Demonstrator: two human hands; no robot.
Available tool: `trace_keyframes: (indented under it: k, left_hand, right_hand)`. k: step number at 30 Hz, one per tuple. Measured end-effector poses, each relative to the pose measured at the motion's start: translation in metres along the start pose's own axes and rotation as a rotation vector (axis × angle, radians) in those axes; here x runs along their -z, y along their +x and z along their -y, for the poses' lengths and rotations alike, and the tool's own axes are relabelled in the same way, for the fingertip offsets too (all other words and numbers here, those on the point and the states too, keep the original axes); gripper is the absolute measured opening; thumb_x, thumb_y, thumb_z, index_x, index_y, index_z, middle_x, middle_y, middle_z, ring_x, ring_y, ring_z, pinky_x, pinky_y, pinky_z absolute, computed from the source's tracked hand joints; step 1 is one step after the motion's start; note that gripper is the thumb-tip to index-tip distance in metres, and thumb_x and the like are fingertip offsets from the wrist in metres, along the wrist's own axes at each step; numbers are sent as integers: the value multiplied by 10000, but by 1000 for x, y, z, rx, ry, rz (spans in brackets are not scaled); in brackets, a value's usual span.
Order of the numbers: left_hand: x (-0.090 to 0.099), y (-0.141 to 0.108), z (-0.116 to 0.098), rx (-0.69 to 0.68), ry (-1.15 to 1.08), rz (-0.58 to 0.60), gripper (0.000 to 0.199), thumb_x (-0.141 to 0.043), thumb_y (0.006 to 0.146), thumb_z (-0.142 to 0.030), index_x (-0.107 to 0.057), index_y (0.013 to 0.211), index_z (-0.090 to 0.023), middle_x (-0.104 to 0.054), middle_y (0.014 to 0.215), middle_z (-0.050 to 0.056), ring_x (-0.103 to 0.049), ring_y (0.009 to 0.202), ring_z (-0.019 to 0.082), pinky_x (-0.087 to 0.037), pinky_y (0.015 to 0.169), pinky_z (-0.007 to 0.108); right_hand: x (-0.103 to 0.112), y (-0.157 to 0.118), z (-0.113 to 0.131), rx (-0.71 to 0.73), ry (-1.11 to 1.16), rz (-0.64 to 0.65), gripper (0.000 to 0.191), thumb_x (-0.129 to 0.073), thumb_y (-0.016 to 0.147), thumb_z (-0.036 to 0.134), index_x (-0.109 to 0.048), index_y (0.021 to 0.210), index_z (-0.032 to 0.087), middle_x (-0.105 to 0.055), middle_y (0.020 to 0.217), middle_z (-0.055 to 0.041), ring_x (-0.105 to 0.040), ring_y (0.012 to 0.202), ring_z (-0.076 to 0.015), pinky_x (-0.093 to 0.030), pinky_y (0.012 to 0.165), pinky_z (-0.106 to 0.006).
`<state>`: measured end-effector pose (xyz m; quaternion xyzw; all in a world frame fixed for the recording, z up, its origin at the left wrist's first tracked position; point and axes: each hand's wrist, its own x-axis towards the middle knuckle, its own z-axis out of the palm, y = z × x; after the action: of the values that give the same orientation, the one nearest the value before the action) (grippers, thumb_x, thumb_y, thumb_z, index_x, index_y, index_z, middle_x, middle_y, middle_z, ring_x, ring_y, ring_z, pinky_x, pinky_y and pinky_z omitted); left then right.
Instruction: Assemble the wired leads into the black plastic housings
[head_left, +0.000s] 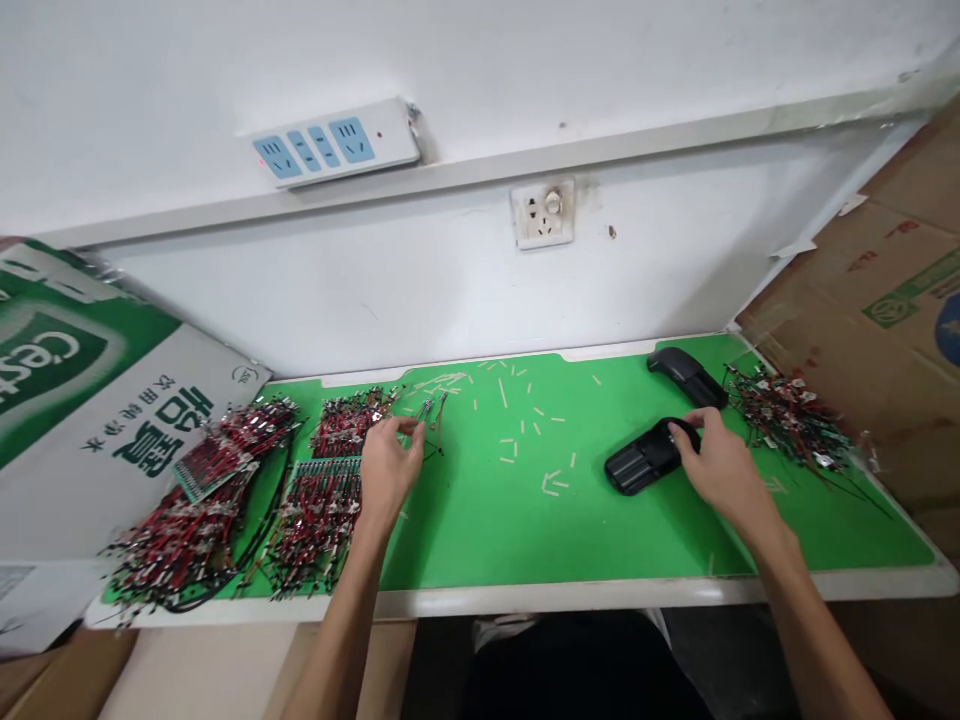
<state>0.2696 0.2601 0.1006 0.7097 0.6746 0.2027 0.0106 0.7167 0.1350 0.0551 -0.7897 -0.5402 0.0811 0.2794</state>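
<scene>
My table (525, 598) is topped with a green mat (517, 525) inside a white rim. At the left of the mat I have a big heap of red-and-black wire leads (180, 540) with metal terminals, and just beside it a second heap (319, 530). A third tangle of leads (787, 415) sits at the right end, near two black plastic holders (686, 375) (637, 462). Pale cut scraps (517, 420) lie scattered across the middle of the mat.
</scene>
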Motion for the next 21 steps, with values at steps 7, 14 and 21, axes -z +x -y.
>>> trace_keyframes:
  k: [7, 14, 21]
  left_hand:
    - [-31, 68, -34, 68, 113, 111, 253, -640, 870, -371, -738, 981, -166, -734, 1006, 166, -596, 1080, 364, -520, 874, 452]
    - [-18, 55, -65, -42, 157, 111, 258, -467, 948, -226, -689, 1048, -140, -707, 1137, 188, -588, 1150, 384, -450, 976, 554]
    - [2, -23, -115, -394, -123, -115, 285, -381, 1033, -216, -617, 1176, -148, -664, 1107, 132, -627, 1019, 262, -513, 907, 423]
  right_hand:
    - [-35, -46, 55, -85, 421, 42, 313, -449, 990, 395, -419, 1216, 181, -657, 1107, -171, -681, 724, -274, -533, 637, -387]
    - [-40, -58, 78, -51, 580, 63, 330, -458, 942, 286, -594, 1235, 221, -652, 1118, -124, -664, 656, -203, -574, 548, -343]
    - [-46, -58, 87, -265, 775, 205, 280, -465, 947, 344, -498, 1190, 209, -669, 1079, -105, -703, 613, -210, -580, 485, -333]
